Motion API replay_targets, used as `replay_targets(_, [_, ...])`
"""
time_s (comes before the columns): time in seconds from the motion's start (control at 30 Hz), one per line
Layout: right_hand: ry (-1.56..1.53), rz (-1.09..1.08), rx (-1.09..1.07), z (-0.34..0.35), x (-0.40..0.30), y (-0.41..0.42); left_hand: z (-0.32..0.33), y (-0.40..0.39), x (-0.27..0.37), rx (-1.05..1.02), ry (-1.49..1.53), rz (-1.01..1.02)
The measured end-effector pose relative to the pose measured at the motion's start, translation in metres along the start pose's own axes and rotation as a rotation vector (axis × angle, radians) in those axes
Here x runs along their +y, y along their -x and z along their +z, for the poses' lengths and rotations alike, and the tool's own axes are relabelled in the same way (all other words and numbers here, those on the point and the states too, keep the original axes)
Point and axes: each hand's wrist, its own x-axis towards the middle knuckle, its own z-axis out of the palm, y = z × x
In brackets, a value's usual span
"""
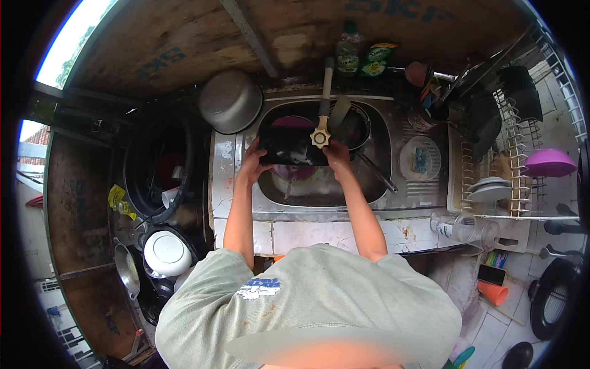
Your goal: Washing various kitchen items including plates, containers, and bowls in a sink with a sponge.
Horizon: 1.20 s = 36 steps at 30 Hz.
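Observation:
Both my hands grip the short sides of a black rectangular tray (288,146), held level over the stainless steel sink (332,201). My left hand (251,161) has its left end, thumb on the near side. My right hand (338,157) is on the right end, partly behind the tap's knob (320,137). Beneath the tray a pink dish (295,172) lies in the basin, half covered. To the right, a dark frying pan (361,121) rests in the basin with its handle (378,173) over the near right rim. A pale flat utensil (339,110) leans in it.
Right of the basin, a green sponge (419,160) sits in a clear dish (435,152). An upturned metal pot (231,102) stands at the back left. A dish rack (511,157) holds plates. Detergent bottle (348,50) and pouch (379,60) stand behind the tap. A black tub (131,170) is left.

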Motion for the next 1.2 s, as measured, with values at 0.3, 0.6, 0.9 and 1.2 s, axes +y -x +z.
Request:
replay_targets(0.3, [0.02,-0.185,0.352,-0.094,-0.028,0.083,0.098,-0.043,-0.051,-0.242,-0.274,-0.091])
replay_targets(0.6, [0.013,-0.241,0.363,-0.115,-0.028,0.089,0.118,-0.057,-0.071,-0.176,-0.17,-0.067])
replay_targets(0.9, [-0.02,0.157,-0.015,-0.03,-0.021,0.041,-0.006,-0.005,-0.034,0.155,-0.5,-0.076])
replay_targets(1.2, [0.061,-0.142,-0.071,0.028,-0.019,-0.011,-0.015,0.038,0.011,0.254,-0.367,0.209])
